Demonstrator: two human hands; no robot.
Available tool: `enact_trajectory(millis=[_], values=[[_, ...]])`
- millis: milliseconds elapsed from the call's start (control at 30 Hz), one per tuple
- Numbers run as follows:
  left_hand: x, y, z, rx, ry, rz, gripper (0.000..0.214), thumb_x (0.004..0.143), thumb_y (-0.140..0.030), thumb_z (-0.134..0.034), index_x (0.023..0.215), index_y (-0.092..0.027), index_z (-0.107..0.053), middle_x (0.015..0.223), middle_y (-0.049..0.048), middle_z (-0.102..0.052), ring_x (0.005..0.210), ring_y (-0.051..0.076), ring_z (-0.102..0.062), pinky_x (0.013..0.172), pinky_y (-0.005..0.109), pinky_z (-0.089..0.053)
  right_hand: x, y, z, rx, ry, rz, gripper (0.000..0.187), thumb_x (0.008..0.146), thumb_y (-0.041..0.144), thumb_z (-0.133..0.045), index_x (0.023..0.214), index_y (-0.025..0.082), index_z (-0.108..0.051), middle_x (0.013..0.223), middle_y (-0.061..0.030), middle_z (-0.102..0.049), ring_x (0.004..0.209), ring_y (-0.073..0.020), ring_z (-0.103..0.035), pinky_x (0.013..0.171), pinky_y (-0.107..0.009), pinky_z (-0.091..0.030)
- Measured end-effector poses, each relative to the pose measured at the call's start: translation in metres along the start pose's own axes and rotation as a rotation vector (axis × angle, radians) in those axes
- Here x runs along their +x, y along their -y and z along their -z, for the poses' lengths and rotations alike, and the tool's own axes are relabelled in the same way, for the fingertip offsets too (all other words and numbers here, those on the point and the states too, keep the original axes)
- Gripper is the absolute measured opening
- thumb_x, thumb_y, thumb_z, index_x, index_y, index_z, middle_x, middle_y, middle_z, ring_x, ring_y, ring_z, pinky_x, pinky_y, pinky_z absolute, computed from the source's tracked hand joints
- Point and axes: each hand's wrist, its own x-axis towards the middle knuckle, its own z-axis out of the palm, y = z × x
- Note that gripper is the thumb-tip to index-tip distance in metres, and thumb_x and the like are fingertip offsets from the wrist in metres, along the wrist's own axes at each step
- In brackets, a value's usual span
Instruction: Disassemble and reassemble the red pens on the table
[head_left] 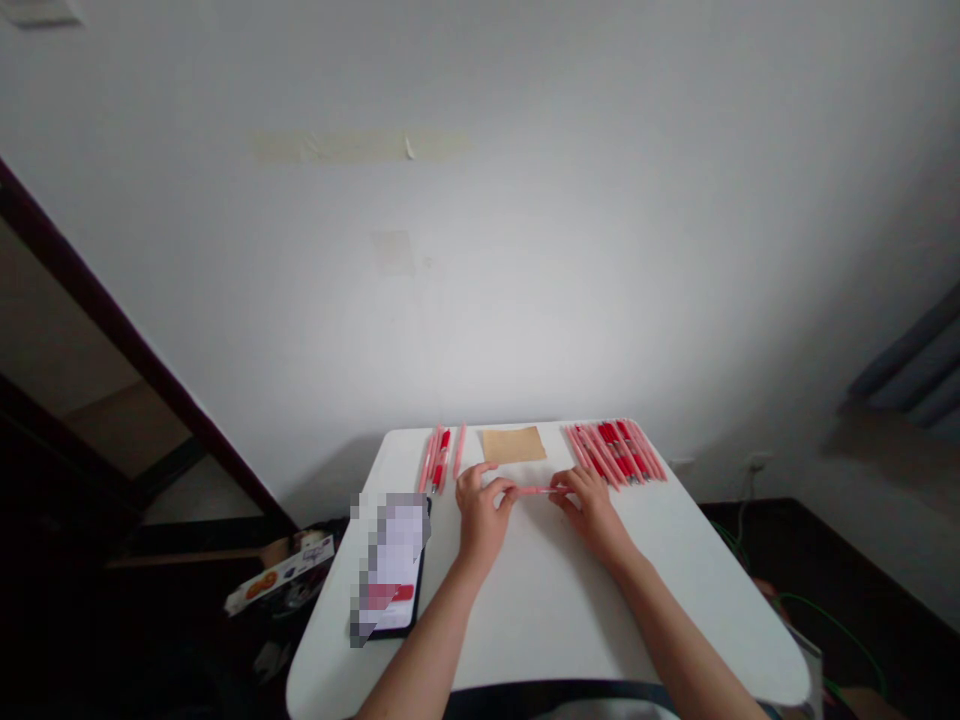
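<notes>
the left hand [484,510] and right hand [592,500] pinch a pink pen [535,491] over a white table [540,620], with some pens [441,465] left of the fingers [501,488], more pens [616,452] right, brown paper [514,445] beyond and a pale wall [540,250] behind.

The slender pink and red plastic pens [616,455] are looking smooth, the tan rectangular paper sheet [514,445] is appearing matt, the white round-cornered tabletop [547,610] is showing a smooth finish, and the pale wall [570,250] is looking matt.
</notes>
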Motion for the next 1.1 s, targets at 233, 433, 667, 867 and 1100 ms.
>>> enact_trajectory(millis=[233, 433, 667, 867, 1100], values=[[0.0002, -0.0008, 0.0007, -0.011, 0.017, 0.001, 0.003, 0.075, -0.027, -0.070, 0.077, -0.026, -0.073, 0.109, 0.0051, -0.058, 0.112, 0.024, -0.048, 0.100, 0.047, -0.039, -0.0007, -0.0061, -0.0022, -0.033, -0.011, 0.027, 0.022, 0.092, 0.038, -0.050, 0.091, 0.024, -0.067, 0.087, -0.0070, -0.063, 0.089, -0.0228, -0.052, 0.080, -0.038, -0.041], [-0.0009, 0.0011, -0.0007, 0.007, 0.002, -0.003, 0.005, 0.076, -0.029, -0.070, 0.077, -0.026, -0.073, 0.109, 0.0054, -0.059, 0.111, 0.024, -0.048, 0.100, 0.046, -0.040, -0.0023, -0.0076, -0.0042, 0.039, 0.019, 0.003, 0.024, 0.092, 0.042, -0.050, 0.094, 0.025, -0.066, 0.085, -0.0062, -0.064, 0.088, -0.0228, -0.053, 0.082, -0.039, -0.043], [-0.0009, 0.0014, -0.0008, 0.007, -0.004, 0.007, 0.006, 0.078, -0.027, -0.067, 0.077, -0.025, -0.072, 0.108, 0.0058, -0.060, 0.110, 0.024, -0.048, 0.099, 0.047, -0.040, -0.0033, -0.0039, -0.0023, 0.073, -0.012, -0.047, 0.018, 0.088, 0.040, -0.057, 0.090, 0.023, -0.063, 0.093, -0.0068, -0.063, 0.091, -0.0224, -0.055, 0.082, -0.040, -0.044], [-0.0018, 0.0015, -0.0007, 0.013, 0.029, 0.016, 0.004, 0.073, -0.028, -0.072, 0.077, -0.027, -0.073, 0.110, 0.0047, -0.059, 0.111, 0.024, -0.048, 0.101, 0.047, -0.038, -0.0017, -0.0059, -0.0005, 0.019, 0.011, -0.011, 0.023, 0.091, 0.042, -0.052, 0.086, 0.024, -0.066, 0.083, -0.0050, -0.065, 0.088, -0.0228, -0.054, 0.080, -0.038, -0.041], [-0.0031, -0.0021, 0.0021, 0.070, 0.018, 0.023, 0.006, 0.074, -0.032, -0.072, 0.078, -0.029, -0.074, 0.111, 0.0046, -0.060, 0.112, 0.025, -0.047, 0.101, 0.050, -0.035, -0.0018, -0.0016, 0.0017, 0.027, 0.025, -0.016, 0.026, 0.091, 0.046, -0.050, 0.095, 0.024, -0.065, 0.089, -0.0063, -0.065, 0.090, -0.0228, -0.056, 0.081, -0.038, -0.041]])
